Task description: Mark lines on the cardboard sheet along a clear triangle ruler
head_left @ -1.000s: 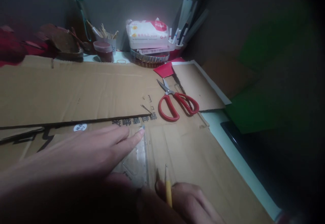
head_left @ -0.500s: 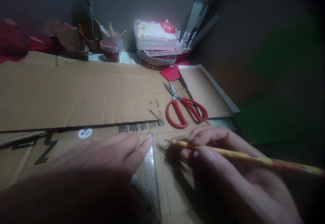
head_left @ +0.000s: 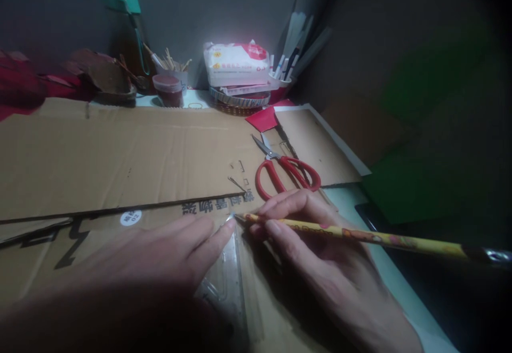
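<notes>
My left hand (head_left: 172, 254) lies over a clear plastic ruler (head_left: 236, 289) with a cut-out, its fingers stretched out and pressing it onto the cardboard (head_left: 120, 155). One fingertip rests at the ruler's far end. My right hand (head_left: 308, 241) is closed round a yellow patterned pencil (head_left: 360, 234). The pencil's point is at the ruler's far corner, close beside my left fingertip. Just beyond my right hand lies a pair of scissors (head_left: 272, 154) with red handles, blades a little apart. Much of the ruler is hidden under my left hand.
At the back stand a pack of tissues (head_left: 238, 65) on a round basket (head_left: 240, 99), a lidded tub (head_left: 168, 89), a cup of sticks (head_left: 176, 73) and a cup of pens (head_left: 280, 78). A smaller cardboard piece (head_left: 320, 145) lies right of the scissors.
My right hand has moved left, bringing the pencil's point from a short way off up to the ruler's far corner. My left hand stays on the ruler. The view has shifted slightly.
</notes>
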A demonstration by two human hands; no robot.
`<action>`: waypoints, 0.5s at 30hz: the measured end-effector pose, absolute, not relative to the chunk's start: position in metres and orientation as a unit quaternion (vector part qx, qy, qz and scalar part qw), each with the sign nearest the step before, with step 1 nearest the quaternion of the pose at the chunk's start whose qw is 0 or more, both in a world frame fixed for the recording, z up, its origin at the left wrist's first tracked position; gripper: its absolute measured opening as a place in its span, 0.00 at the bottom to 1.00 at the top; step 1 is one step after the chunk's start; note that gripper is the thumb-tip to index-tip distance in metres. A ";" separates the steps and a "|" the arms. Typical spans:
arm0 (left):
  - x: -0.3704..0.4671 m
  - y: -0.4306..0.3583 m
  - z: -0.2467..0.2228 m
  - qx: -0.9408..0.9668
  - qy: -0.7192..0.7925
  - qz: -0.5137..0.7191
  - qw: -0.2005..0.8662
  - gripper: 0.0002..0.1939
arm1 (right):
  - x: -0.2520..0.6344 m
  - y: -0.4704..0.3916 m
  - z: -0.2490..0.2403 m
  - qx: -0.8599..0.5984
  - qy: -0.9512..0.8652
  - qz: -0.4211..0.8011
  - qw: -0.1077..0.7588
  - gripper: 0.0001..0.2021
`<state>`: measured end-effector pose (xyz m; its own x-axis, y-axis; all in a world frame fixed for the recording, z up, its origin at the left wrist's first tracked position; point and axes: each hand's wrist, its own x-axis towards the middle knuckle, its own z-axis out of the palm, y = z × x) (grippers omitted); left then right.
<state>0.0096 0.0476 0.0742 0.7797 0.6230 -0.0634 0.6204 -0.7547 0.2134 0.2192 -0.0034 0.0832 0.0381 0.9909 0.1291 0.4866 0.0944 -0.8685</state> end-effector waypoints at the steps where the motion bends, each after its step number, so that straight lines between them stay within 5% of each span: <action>1: 0.008 0.049 0.074 0.942 0.321 -0.021 0.100 0.35 | 0.219 -0.003 0.083 -0.596 -0.623 0.309 0.402 0.06; 15: 0.000 0.051 0.066 0.959 0.281 -0.034 0.023 0.37 | 0.218 0.003 0.080 -0.581 -0.621 0.333 0.407 0.05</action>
